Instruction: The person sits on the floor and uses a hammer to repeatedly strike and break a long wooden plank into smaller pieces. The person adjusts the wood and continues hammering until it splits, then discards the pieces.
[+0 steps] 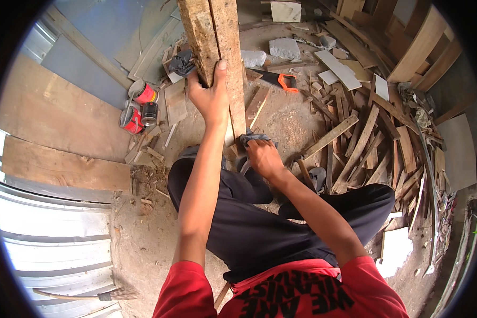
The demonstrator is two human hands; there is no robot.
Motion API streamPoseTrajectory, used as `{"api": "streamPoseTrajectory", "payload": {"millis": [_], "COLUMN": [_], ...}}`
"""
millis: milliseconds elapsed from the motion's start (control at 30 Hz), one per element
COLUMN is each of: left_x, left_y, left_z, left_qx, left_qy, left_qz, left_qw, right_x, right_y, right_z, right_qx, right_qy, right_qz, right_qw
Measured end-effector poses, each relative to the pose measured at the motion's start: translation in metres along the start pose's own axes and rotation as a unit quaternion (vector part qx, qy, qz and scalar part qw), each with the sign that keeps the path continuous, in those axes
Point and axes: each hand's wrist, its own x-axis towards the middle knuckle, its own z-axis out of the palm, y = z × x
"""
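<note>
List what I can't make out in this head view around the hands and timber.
All in the head view:
- Timber's far end: cut off by the top edge.
- Left hand's fingertips, thumb aside: hidden behind the timber.
- Dark cloth's full shape: partly covered by the right hand.

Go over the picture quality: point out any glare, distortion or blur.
Head view: glare washes the metal sheet at left nearly white; head view: the leaning board at upper right bows near the rim, and black fills the corners; head view: the left hand and right hand look fairly sharp, without obvious motion blur.
</note>
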Motion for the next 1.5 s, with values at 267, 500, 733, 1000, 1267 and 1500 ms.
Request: {"api": "streamPoseTrajectory", "payload": {"millis": [267, 500, 733, 1000, 1267, 1500], "left_x": [-0.006, -0.006, -0.010, -0.015, -0.015, 0.012], "left_y": [0.008, 0.016, 0.013, 0.017, 0.013, 0.002], "left_z": [0.003, 0.006, 0.014, 0.027, 0.020, 0.007], "left_qx": [-0.011, -0.014, -0.003, -0.034, -0.024, -0.104], "left_qy": [-0.015, -0.034, -0.037, -0.025, -0.035, -0.008], "left_qz": [-0.043, -0.038, -0.038, -0.018, -0.040, -0.097], "left_qw": [0.999, 0.999, 0.999, 0.999, 0.998, 0.990], "right_x": [-0.020, -0.028, -0.041, -0.010, -0.045, -0.079], "right_y": [0.004, 0.023, 0.022, 0.018, 0.020, 0.040], "right_z": [-0.015, -0.026, -0.018, 0.004, -0.012, -0.047], "right_qx": [0.118, 0.061, 0.111, 0.022, 0.004, 0.006], "right_qy": [-0.010, -0.007, 0.058, -0.025, -0.065, -0.040], "right_qz": [0.021, 0.046, 0.016, 0.153, 0.057, 0.072], "right_qw": [0.993, 0.997, 0.992, 0.988, 0.996, 0.997]}}
